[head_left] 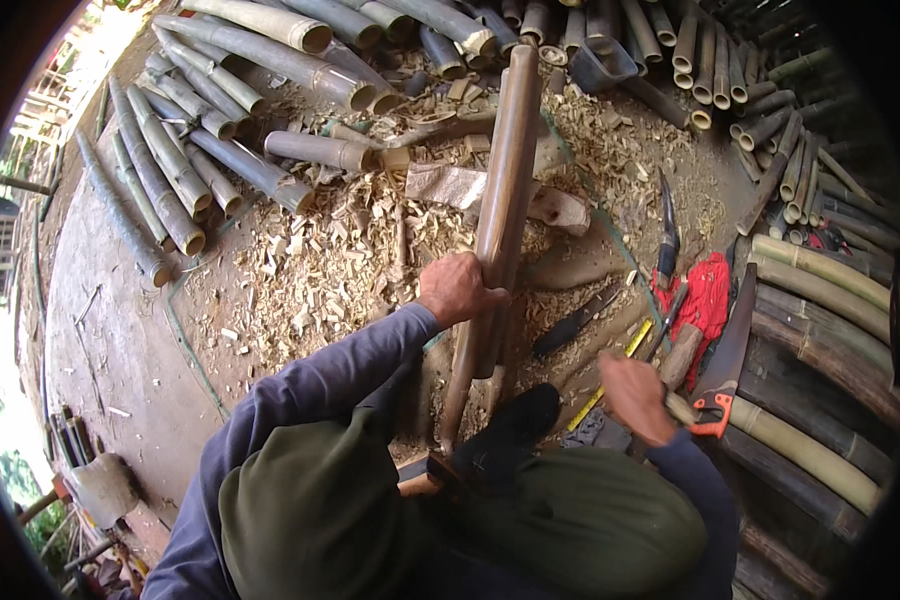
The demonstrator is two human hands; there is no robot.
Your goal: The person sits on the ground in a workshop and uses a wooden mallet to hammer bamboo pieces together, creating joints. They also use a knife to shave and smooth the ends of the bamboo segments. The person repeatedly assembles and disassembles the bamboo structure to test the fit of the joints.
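Note:
A long, smooth brown pole (505,170), which looks like bamboo, slants up and away from between my knees. My left hand (457,290) is closed around its middle. A second brown length lies close along its right side. My right hand (638,398) is curled, slightly blurred, around a tool whose short wooden handle (681,408) sticks out on the right; its working end cannot be made out. Just right of that hand is a handsaw (732,345) with an orange grip. A yellow measuring tape (598,397) runs beside my fingers.
Wood chips (320,265) cover much of the ground. Cut bamboo poles (155,180) lie at the far left, with more stacked at right (820,440). A red cloth (705,295), a dark-bladed tool (575,320) and a flat wood slab (445,185) lie nearby. A blue container (602,68) stands far back.

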